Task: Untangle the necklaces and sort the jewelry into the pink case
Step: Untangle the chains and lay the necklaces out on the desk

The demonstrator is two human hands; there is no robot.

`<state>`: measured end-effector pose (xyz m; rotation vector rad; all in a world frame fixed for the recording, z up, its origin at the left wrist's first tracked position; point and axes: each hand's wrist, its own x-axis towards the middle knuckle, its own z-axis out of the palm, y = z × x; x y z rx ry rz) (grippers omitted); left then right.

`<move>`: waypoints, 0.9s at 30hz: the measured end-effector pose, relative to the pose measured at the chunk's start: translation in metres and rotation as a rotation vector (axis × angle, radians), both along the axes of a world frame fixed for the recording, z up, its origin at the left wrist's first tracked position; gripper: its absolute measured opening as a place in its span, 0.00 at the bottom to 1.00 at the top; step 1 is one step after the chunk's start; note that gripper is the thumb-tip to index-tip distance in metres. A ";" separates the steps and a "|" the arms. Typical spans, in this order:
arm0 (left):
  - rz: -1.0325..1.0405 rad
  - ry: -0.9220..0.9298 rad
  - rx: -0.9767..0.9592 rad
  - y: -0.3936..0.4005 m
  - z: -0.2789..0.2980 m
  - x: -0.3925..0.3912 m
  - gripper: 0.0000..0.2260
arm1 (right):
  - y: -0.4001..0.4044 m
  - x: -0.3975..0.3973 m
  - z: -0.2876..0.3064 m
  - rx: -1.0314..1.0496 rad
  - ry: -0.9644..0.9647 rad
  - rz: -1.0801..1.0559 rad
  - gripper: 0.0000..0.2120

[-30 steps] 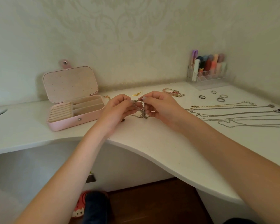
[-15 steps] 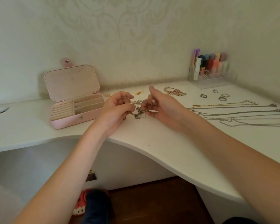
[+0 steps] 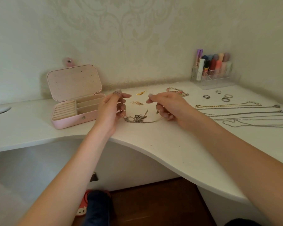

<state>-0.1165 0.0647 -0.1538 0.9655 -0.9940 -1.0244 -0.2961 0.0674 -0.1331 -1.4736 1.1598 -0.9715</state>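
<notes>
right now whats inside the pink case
The pink case stands open. Its base shows ring-roll slots on the left and long divided compartments on the right, with no jewelry visible in them. The left hand covers the compartments' right end, so that part cannot be checked.

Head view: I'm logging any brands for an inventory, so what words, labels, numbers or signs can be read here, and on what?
None can be read.
Tubes and sticks in the clear organizer: any print is too small and blurred to read.
Pink case: no lettering shows, only a snap button.
Red item on the floor: a cartoon face, no legible words.
</notes>
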 end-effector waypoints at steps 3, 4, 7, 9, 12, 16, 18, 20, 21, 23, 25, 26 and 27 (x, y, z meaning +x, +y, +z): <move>-0.016 -0.112 -0.001 0.002 -0.001 -0.002 0.15 | 0.004 0.005 -0.003 -0.274 0.324 -0.026 0.16; -0.012 -0.162 -0.006 0.003 -0.001 -0.004 0.15 | 0.005 0.008 -0.005 -0.343 0.383 -0.037 0.16; 0.011 -0.296 -0.054 0.004 -0.001 -0.007 0.13 | 0.008 0.023 -0.006 -0.525 0.438 -0.114 0.13; 0.015 -0.434 -0.121 0.005 -0.001 -0.008 0.12 | 0.009 0.028 -0.007 -0.577 0.418 -0.171 0.10; 0.039 -0.562 -0.182 0.006 -0.002 -0.010 0.14 | 0.008 0.029 -0.009 -0.519 0.238 -0.146 0.09; 0.083 -0.627 -0.218 0.005 -0.004 -0.011 0.14 | 0.003 0.028 -0.011 -0.433 0.132 -0.147 0.10; 0.081 -0.683 -0.240 0.005 -0.005 -0.011 0.12 | 0.002 0.027 -0.012 -0.462 0.157 -0.119 0.08; 0.080 -0.703 -0.248 0.005 -0.006 -0.011 0.09 | 0.003 0.025 -0.011 -0.477 0.148 -0.104 0.06; 0.083 -0.699 -0.250 0.005 -0.006 -0.010 0.09 | 0.003 0.024 -0.010 -0.471 0.134 -0.121 0.06; 0.091 -0.692 -0.248 0.004 -0.006 -0.010 0.10 | 0.001 0.022 -0.007 -0.407 0.044 -0.191 0.05; 0.096 -0.694 -0.236 0.004 -0.007 -0.011 0.10 | -0.001 0.019 -0.002 -0.252 -0.128 -0.215 0.05; 0.098 -0.688 -0.224 0.004 -0.007 -0.011 0.10 | -0.001 0.017 0.000 -0.166 -0.215 -0.201 0.05; 0.101 -0.672 -0.212 0.003 -0.006 -0.011 0.10 | -0.001 0.016 0.002 -0.086 -0.304 -0.179 0.05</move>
